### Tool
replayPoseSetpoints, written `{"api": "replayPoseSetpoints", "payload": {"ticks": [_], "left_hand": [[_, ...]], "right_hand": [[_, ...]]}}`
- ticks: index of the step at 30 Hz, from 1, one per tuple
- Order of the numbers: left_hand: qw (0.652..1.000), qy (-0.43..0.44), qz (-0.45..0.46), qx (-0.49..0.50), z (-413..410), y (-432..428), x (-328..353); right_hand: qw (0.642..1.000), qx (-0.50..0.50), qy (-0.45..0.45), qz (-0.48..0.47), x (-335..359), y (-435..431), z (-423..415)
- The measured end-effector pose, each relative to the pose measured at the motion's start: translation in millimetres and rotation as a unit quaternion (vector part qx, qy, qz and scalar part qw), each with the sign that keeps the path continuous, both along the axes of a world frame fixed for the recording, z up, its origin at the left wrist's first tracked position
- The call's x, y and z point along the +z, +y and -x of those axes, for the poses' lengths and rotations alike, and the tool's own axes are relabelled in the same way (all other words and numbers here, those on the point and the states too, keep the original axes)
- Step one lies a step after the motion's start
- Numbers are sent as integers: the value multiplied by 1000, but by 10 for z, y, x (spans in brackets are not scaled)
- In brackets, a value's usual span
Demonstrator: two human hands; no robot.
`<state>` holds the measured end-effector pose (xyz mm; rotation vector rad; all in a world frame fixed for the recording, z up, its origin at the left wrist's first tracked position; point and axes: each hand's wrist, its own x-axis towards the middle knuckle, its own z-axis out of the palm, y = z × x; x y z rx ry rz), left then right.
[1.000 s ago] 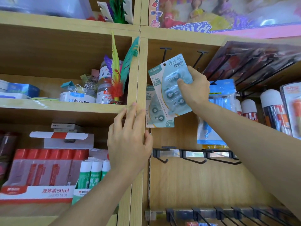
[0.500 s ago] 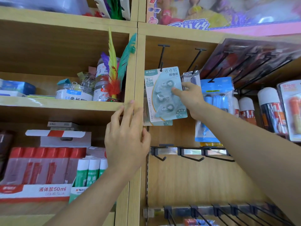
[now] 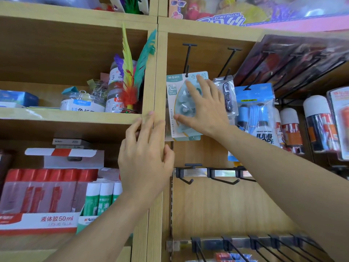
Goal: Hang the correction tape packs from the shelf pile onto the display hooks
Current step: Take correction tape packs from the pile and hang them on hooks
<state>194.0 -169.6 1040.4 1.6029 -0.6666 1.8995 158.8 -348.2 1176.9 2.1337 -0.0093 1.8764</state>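
Up on the left-most hook [image 3: 187, 59] of the top row, the correction tape pack [image 3: 172, 95] hangs with its card threaded over the wire, and we see the lower edge of a second pack [image 3: 195, 138] peeking out just behind it. The right hand [image 3: 203, 110] lies flat across the blister with its fingers spread wide, pressing or steadying the pack and gripping nothing. The left hand [image 3: 145, 157] rests against the wooden upright [image 3: 160, 72] just beside the pack, fingers straight along its face and thumb round its right edge; it carries no pack. We judge this one as good as hung, with only the letting go left. How many remain we cannot say, since we cannot pick out where the rest are stacked among the glue box [image 3: 56, 219] and jars on the left shelves. Room is left, though — the lower hooks [image 3: 186, 179] on the rail beneath are bare. The neighbouring top hook carries a small clear packet [image 3: 226, 95], and beyond it hangs a blue skipping-rope pack [image 3: 253, 110], so further tape packs would, in our view, go on this same hook or on the rail below.
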Motion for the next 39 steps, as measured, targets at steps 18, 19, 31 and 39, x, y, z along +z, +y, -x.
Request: {"api": "replayPoseSetpoints", "payload": {"ticks": [18,19,31,39], "left_hand": [[1000,2,-1,4,-14,-4,-3],[1000,2,-2,5,-12,-4,-5],[999,34,-24,2,57,22,14],[988,82,-65,-113,416,213,-307]], "right_hand": [[973,-81,216,-10,337,1,-336],[977,-52,207,-13,333,-3,-300],[968,201,139,-55,-387,169,678],[958,225,155,-88,-1298,103,1292]]}}
